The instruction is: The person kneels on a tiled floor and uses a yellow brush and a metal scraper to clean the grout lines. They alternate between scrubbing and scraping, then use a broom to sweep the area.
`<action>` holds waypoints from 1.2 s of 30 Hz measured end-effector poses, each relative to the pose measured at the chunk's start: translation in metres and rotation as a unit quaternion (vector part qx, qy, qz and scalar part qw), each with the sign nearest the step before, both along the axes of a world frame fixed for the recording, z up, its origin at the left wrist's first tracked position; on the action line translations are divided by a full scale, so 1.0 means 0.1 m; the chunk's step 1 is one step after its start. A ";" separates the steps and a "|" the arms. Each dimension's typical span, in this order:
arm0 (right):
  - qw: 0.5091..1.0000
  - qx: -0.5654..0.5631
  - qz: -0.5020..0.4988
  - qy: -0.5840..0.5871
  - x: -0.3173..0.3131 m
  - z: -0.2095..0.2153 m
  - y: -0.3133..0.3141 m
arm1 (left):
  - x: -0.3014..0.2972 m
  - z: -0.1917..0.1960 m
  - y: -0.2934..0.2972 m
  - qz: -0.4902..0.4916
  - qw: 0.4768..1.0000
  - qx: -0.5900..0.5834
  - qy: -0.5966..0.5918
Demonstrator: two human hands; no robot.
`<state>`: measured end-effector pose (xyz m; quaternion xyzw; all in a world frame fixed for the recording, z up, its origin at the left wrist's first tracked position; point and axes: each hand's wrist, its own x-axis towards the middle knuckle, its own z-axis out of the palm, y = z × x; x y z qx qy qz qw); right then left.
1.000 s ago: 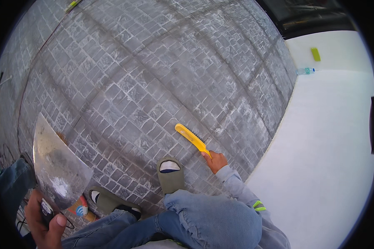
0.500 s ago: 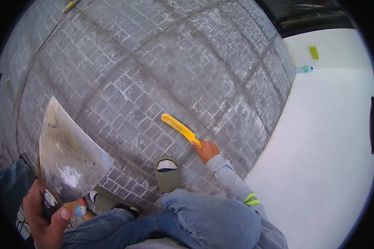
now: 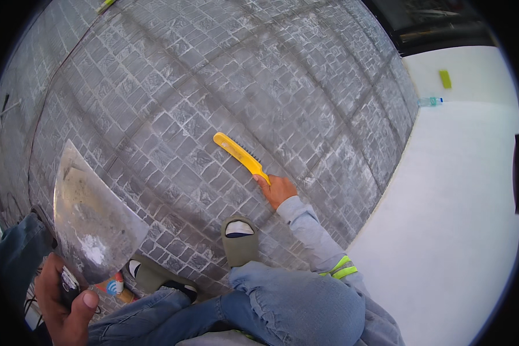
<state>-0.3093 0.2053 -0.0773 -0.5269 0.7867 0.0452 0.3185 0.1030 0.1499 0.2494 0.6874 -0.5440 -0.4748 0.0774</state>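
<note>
Yellow plastic marks the brush (image 3: pixel 240 156), which my right hand (image 3: pixel 278 189) holds by the handle end. My fingers are closed around that handle; the brush body extends up and to the left from my hand and lies against the grey brick paving (image 3: pixel 225 86). Dark bristles show along the brush's lower edge, facing the bricks. The paving carries pale, whitish residue in its joints and on many brick faces.

My right sleeve (image 3: pixel 317 236) is grey, with a bright yellow-green reflective band (image 3: pixel 343 268) near the elbow.

My left hand (image 3: pixel 66 305) sits at the lower left of the view, fingers wrapped shut around a dark handle. That handle carries a broad steel trowel (image 3: pixel 92 219), its blade pointing upward and tilted toward me. The blade is dull metal with a white smear near its lower part. The trowel is clear of the paving and well apart from the brush.

My feet rest on the bricks in olive slides (image 3: pixel 239 239), one just below my right hand, the other near the trowel blade. My knees are bent, in blue jeans (image 3: pixel 294 305).

A smooth white slab (image 3: pixel 461 219) borders the paving on the right. On it, far from my hands, lie a clear plastic bottle (image 3: pixel 429 102) and a small yellow-green block (image 3: pixel 444 79).
</note>
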 end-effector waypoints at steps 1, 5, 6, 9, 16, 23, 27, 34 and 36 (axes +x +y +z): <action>1.000 -0.025 0.013 0.006 -0.05 0.04 0.05 | -0.04 -0.02 0.00 -0.007 1.000 -0.015 -0.016; 0.998 0.050 -0.018 0.029 -0.37 0.32 0.84 | 0.01 -0.05 -0.02 -0.026 0.995 0.025 -0.092; 0.997 0.060 -0.023 0.053 -0.45 0.41 1.11 | 0.04 -0.08 -0.04 -0.036 0.999 -0.006 -0.035; 0.992 0.098 -0.042 0.062 -0.58 0.51 1.56 | 0.13 -0.13 -0.07 -0.012 0.997 -0.029 0.068; 0.996 -0.043 -0.068 0.037 -0.15 0.00 0.24 | -0.10 -0.05 -0.11 0.004 0.999 0.020 0.049; 0.993 -0.067 -0.046 -0.080 -0.13 0.00 -0.48 | -0.39 0.12 -0.26 -0.138 0.979 0.078 -0.125; 0.994 -0.048 -0.055 -0.084 -0.29 0.15 0.46 | -0.21 -0.03 -0.12 -0.015 0.999 0.023 -0.042; 0.995 0.066 -0.072 -0.021 -0.41 0.54 1.61 | 0.12 -0.11 -0.08 0.086 0.995 0.012 0.039; 0.994 0.073 -0.084 -0.001 -0.28 0.39 1.29 | 0.07 -0.11 -0.14 0.009 0.998 -0.007 0.062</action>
